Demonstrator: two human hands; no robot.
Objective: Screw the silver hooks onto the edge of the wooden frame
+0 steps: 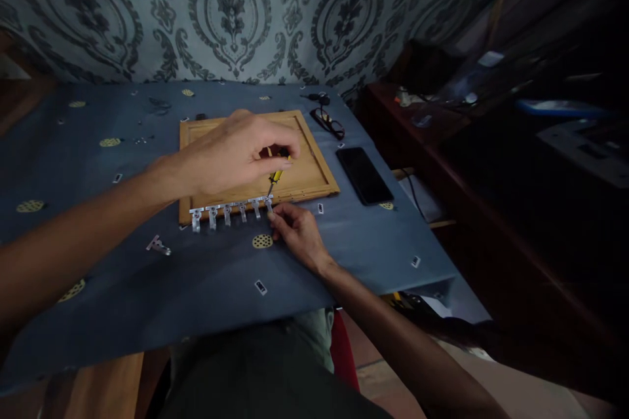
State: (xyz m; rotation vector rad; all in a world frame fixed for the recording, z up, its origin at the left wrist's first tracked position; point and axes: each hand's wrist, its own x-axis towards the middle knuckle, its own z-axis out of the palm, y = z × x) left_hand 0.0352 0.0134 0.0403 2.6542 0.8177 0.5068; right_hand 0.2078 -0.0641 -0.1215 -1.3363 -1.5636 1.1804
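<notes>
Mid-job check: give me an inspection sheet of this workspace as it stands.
Surface: blue patterned cloth over the table.
Job's things: wooden framed panel; row of small metal brackets along its near edge; yellow-handled screwdriver, tip at the rightmost bracket.
Clutter: black phone, dark-rimmed glasses, loose metal bracket.
Hands: left hand grips the screwdriver; right hand steadies the rightmost bracket.
Cables: dark cable beside the table.
Surroundings: patterned curtain; dim cluttered shelf.

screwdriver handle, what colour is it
Yellow and black, on the screwdriver in the left hand; head view.
</notes>
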